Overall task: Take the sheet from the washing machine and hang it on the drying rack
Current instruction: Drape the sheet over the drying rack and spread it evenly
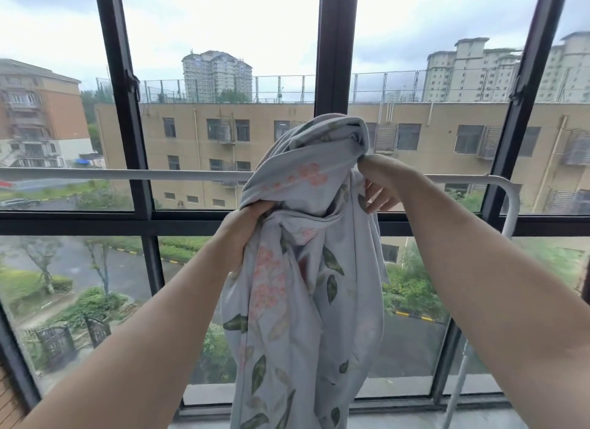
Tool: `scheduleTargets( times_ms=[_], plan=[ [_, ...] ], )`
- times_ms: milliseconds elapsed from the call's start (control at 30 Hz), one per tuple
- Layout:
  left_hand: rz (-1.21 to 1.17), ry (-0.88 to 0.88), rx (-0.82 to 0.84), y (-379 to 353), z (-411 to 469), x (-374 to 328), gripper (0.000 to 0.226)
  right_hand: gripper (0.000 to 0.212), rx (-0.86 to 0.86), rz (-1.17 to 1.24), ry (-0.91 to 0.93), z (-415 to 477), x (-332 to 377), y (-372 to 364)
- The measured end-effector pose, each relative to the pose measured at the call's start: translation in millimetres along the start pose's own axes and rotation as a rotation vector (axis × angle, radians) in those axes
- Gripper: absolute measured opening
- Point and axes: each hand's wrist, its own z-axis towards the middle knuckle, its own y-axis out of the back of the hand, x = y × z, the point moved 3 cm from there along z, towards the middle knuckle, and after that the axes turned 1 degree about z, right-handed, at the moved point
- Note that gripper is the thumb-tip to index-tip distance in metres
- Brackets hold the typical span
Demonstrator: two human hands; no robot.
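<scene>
Mid-frame, the left hand (241, 234) is gripping the bunched sheet (306, 285); the right hand (380, 186) is pinching its upper fold before the drying rack (127, 174).

The place is a glazed balcony in an upper-floor flat, set up for drying laundry. Tall panes in dark window frames (335, 45) fill the whole view. A white drying rack (127, 174) runs its top rail across the middle from 9 o'clock to 3 o'clock, then bends down into a leg at 4 o'clock. A flowered sheet (306, 301) hangs in front of the rail at the centre. Through the glass, well below, lie a road (127, 278), trees (41, 253) and an iron gate (60, 336) at 8 o'clock. A long yellow block (191, 147) stands opposite, and high-rise housing (217, 74) rises at 11 and 2 o'clock.
</scene>
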Motion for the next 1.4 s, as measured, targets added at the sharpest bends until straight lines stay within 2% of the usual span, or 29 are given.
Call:
scheduleTargets(
  times_ms=[67,167,233,300,400,500,600,667,700,833,900,967,1067,1133,1167,1267,1400],
  plan=[
    [0.012,-0.003,0.063,-6.7,-3.9,-4.6,0.069,0.057,-0.038,0.018,0.049,-0.7,6.8,-5.3],
    [-0.079,-0.029,0.114,-17.5,-10.4,-11.8,0.057,0.082,0.032,0.219,0.070,-0.2,14.2,-10.9],
    [-0.155,-0.063,0.132,-23.0,-12.9,-18.8,0.049,0.076,0.139,0.496,0.078,-2.2,22.7,-15.0],
    [-0.200,-0.108,0.128,-27.4,-13.8,-28.8,0.049,0.058,0.188,0.605,0.141,-8.1,32.5,-16.4],
    [-0.220,-0.120,0.085,-30.1,-14.8,-36.8,0.049,0.031,0.096,0.511,0.231,-8.9,33.5,-14.4],
    [-0.176,-0.073,0.097,-32.3,-15.6,-29.7,0.053,0.024,0.004,0.492,0.208,-2.2,24.0,-15.9],
    [-0.084,-0.005,0.080,-29.5,-11.1,-15.6,0.060,0.048,-0.167,0.363,0.179,5.8,24.5,-17.2],
    [0.031,-0.008,-0.013,-22.1,-1.8,-7.7,0.078,0.057,-0.173,0.333,0.158,3.9,28.6,-17.6],
    [0.108,-0.037,-0.102,-17.0,1.4,-5.5,0.082,0.058,-0.151,0.343,0.158,4.9,29.3,-16.9],
    [0.469,-0.427,-0.455,-6.8,-11.8,-28.2,0.045,0.058,-0.181,0.338,0.223,2.6,28.7,-15.9],
    [0.606,-0.618,-0.503,-12.5,-20.2,-43.5,0.054,0.042,-0.257,0.173,0.263,3.5,28.3,-18.2],
    [0.624,-0.661,-0.480,-21.3,-20.0,-55.7,0.060,0.027,-0.303,-0.015,0.279,1.3,29.8,-18.9],
    [0.535,-0.549,-0.434,-31.5,-9.2,-65.5,0.056,0.061,-0.353,-0.217,0.232,0.1,29.0,-22.7],
    [0.629,-0.505,-0.445,-32.2,-2.4,-68.6,0.059,0.086,-0.372,-0.272,0.160,-0.1,24.0,-27.1],
    [0.671,-0.485,-0.443,-30.8,-0.1,-69.3,0.062,0.088,-0.363,-0.274,0.149,2.1,22.3,-30.0],
    [0.708,-0.470,-0.420,-25.9,3.5,-70.3,0.055,0.062,-0.319,-0.154,0.199,3.9,24.2,-34.8],
    [0.726,-0.540,-0.437,-20.6,6.5,-80.8,0.034,0.034,-0.279,0.219,0.223,15.5,24.9,-27.8]
  ],
)
